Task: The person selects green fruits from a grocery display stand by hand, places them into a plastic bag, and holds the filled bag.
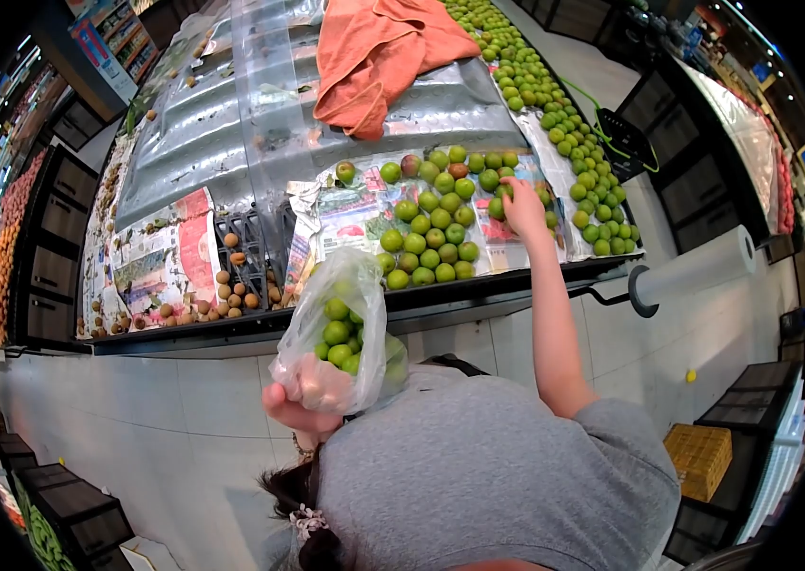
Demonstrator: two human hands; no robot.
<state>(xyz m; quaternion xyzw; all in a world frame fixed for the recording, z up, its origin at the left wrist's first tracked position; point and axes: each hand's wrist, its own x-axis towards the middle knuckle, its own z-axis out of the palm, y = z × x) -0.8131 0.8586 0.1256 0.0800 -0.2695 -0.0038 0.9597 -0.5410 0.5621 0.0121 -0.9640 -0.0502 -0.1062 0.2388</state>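
Observation:
A clear plastic bag (379, 314) with several round green fruits (336, 332) inside is in my left hand (303, 407); part of that hand shows through the plastic. Over the display stand, my right hand (524, 211) reaches down with its fingers closed around a green fruit (504, 190). Around it, many more green fruits (429, 238), a few of them reddish brown, lie on newspaper (331, 211). They look like jujubes; I cannot be sure of the kind.
Small brown round fruits (224, 291) lie at the stand's left front. An orange cloth (374, 62) is draped farther back. More green fruits (569, 143) line the right side. A plastic roll (702, 271) sticks out at the right corner; a wicker basket (697, 461) stands behind.

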